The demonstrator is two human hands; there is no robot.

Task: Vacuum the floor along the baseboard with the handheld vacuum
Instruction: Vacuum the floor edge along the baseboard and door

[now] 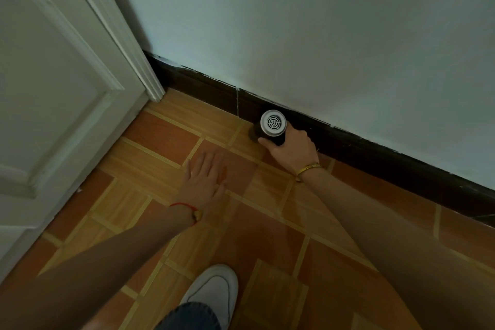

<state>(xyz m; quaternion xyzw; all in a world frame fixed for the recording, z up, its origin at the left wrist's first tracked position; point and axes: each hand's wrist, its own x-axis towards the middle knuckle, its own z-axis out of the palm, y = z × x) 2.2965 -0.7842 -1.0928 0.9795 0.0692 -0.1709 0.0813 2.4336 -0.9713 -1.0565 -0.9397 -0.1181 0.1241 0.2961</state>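
My right hand [293, 149] grips a small black handheld vacuum [272, 126]. Its round white vented end cap faces the camera, and its dark nozzle end points down-left at the floor, right against the dark brown baseboard [209, 88]. The nozzle tip itself is in shadow. My left hand [205, 177] lies flat with straight fingers on the orange tiled floor [160, 136], about a hand's width left of the vacuum and holding nothing.
A white panelled door and its frame [150, 80] close off the left side, meeting the baseboard at the corner. The pale wall [321, 35] rises above the baseboard. My white shoe [214, 292] stands on the tiles at the bottom centre.
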